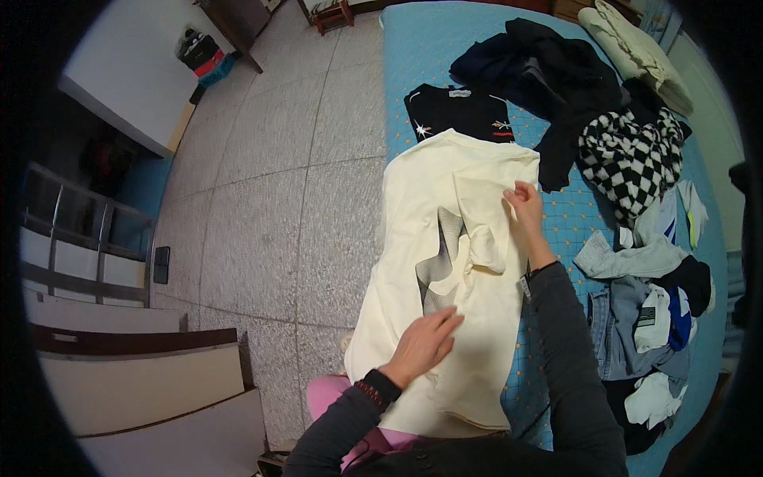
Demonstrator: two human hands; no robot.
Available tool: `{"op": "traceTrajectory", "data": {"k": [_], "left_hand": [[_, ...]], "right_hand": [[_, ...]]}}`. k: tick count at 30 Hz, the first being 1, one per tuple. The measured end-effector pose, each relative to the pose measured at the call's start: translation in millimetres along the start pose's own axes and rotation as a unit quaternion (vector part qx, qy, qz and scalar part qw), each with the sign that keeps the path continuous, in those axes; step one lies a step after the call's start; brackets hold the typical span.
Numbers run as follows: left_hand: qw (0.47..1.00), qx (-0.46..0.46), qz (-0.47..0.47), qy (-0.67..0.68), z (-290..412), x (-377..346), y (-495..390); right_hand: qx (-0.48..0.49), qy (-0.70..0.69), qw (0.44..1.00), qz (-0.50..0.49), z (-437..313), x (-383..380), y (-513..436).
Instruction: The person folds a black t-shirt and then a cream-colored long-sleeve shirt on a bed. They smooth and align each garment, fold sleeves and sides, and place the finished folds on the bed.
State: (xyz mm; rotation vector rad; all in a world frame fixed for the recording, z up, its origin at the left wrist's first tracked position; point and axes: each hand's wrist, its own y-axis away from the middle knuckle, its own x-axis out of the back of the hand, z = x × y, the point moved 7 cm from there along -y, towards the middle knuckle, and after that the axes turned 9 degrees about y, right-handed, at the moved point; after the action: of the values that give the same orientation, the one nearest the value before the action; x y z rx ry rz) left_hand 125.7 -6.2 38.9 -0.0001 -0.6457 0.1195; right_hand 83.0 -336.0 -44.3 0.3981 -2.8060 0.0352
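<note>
A cream long-sleeved garment [405, 238] lies spread near the bed's left edge, its lower end close to my body. One sleeve is folded inward over its middle, and a grey ribbed patch shows beside that sleeve. My left hand [423, 346] rests on the lower middle of the garment with its fingers apart. Up by the garment's right edge is my right hand [526, 206], its fingers bent at the cloth; whether they pinch it is unclear. A black top with small embroidered motifs [459, 113] lies flat beyond, partly covered by the cream garment.
The bed has a blue patterned cover [417, 30]. Dark clothes [536, 65], a black-and-white checkered fluffy item [632, 155] and a mixed clothes pile [632, 322] lie on the right. A cream folded bedding item [638, 53] is at the far right. Tiled floor [268, 238] borders the bed's left side.
</note>
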Motion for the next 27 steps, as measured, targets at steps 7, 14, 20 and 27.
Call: {"op": "traceTrajectory", "data": {"k": [7, 14, 20, 27], "left_hand": [[0.996, 0.009, 0.031, -0.077, -20.8, -23.4, -62.2], [0.984, 0.117, 0.067, -0.114, -42.7, -36.7, -74.5], [0.978, 0.146, 0.063, -0.135, -49.7, -45.0, -63.4], [0.984, 0.127, 0.056, -0.115, -46.9, -36.3, -69.1]], "right_hand": [[0.251, 0.342, 0.901, -0.083, -67.3, -35.2, -14.8], [0.309, 0.429, 0.838, -0.132, -93.3, -74.0, -3.4], [0.086, 0.41, 0.905, -0.075, -60.4, -43.6, -30.5], [0.074, 0.384, 0.9, -0.195, -67.7, -50.6, -36.8]]}}
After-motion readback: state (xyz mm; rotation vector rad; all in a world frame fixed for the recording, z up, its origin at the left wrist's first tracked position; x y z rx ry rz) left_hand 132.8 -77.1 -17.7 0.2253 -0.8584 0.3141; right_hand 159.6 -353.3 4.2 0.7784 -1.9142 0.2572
